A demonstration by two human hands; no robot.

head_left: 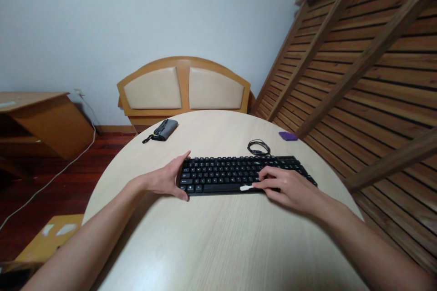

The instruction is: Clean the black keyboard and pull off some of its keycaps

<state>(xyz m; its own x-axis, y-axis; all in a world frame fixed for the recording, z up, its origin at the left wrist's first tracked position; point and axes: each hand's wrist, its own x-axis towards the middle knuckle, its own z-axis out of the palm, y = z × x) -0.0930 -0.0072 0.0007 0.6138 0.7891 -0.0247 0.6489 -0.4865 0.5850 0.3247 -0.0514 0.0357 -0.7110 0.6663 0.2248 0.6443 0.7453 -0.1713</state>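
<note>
A right hand (288,186) pinches a slim white tool (246,188), tip pointing left over the near side of a black keyboard (221,175) lying lengthwise between the left and right edges of the tabletop (218,245); the left hand (169,177), spread wide, holds its left end.

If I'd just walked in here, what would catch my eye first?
Probably the black keyboard on the pale round table, with a left hand spanning its left end and a right hand holding a small white stick at its front row of keys. Next might be the big slatted wooden frame slanting across the right side, then the cream-panelled headboard beyond the table's far edge.
</note>
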